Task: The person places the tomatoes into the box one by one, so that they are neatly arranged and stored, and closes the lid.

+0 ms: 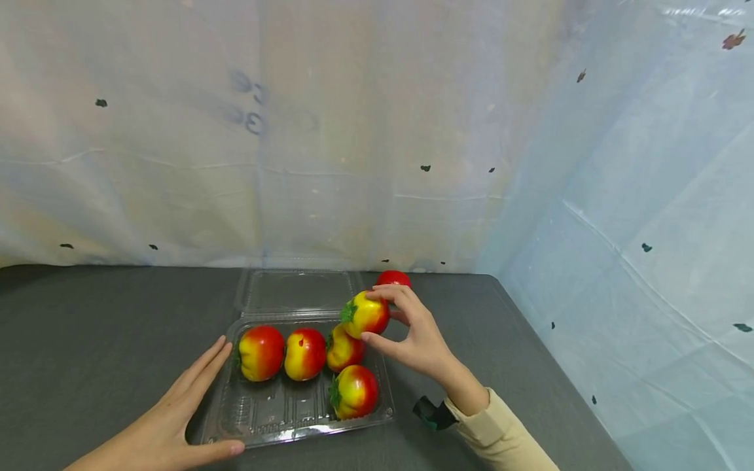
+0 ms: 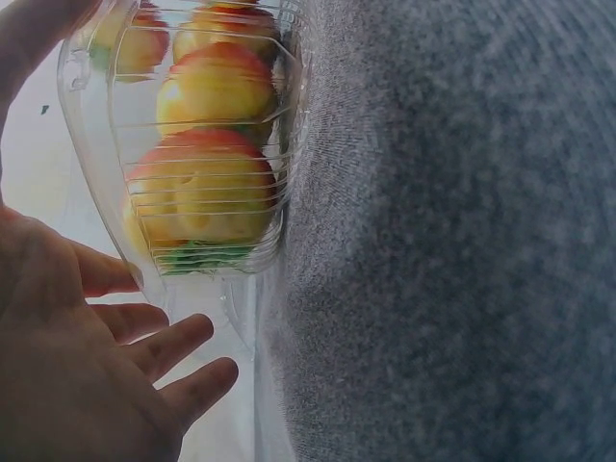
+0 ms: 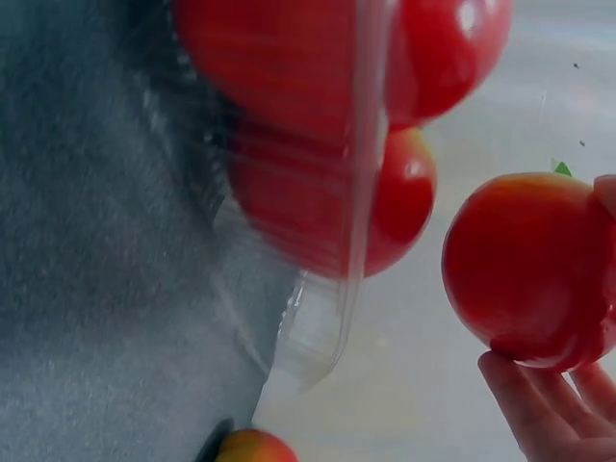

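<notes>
My right hand grips a glossy red-and-yellow fruit with a green leafy cap, thumb below and fingers over it. In the right wrist view this held fruit is raised beyond the rim of a clear plastic clamshell box. In the head view the box lies with several like fruits inside, among them one at the left and one at the front right. My left hand spans the box's left corner with straight fingers, fingertips at its side wall and thumb at the front edge.
The transparent lid is folded back flat behind the box. Another red fruit sits on the dark grey table beyond my right hand. Pale plastic sheeting hangs behind the table and along its right side.
</notes>
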{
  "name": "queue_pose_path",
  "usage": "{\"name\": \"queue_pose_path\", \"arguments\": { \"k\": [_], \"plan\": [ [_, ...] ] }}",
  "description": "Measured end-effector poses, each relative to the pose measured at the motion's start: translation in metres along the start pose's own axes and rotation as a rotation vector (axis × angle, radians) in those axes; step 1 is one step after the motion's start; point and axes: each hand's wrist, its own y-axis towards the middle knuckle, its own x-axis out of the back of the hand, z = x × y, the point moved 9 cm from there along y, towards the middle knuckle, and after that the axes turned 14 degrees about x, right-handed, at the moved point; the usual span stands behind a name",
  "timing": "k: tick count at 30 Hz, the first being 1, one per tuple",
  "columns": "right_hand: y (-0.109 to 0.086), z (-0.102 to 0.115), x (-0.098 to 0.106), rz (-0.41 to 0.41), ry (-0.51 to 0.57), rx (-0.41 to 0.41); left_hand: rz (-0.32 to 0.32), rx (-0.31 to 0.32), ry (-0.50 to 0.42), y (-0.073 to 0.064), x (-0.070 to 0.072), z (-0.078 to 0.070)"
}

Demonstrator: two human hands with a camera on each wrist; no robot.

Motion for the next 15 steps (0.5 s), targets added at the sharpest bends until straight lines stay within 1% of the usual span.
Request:
{"name": "queue_pose_path", "arguments": {
  "k": [3, 6, 7, 12, 15],
  "plan": [
    [0.0, 0.004, -0.003, 0.014, 0.016, -0.01, 0.007, 0.019, -0.003, 0.0, 0.0, 0.002],
    [-0.004, -0.005, -0.008, 0.025, 0.03, -0.006, 0.014, 0.029, -0.006, -0.001, 0.0, 0.002],
    [-0.004, -0.004, -0.009, 0.028, 0.037, -0.006, 0.016, 0.032, -0.006, -0.001, 0.0, 0.002],
    [-0.004, 0.0, -0.013, 0.046, 0.069, 0.001, 0.016, 0.021, -0.011, -0.001, 0.0, 0.0],
    [-0.004, 0.004, -0.017, 0.066, 0.085, 0.019, 0.011, 0.014, -0.011, -0.001, 0.001, -0.001]
  ]
}}
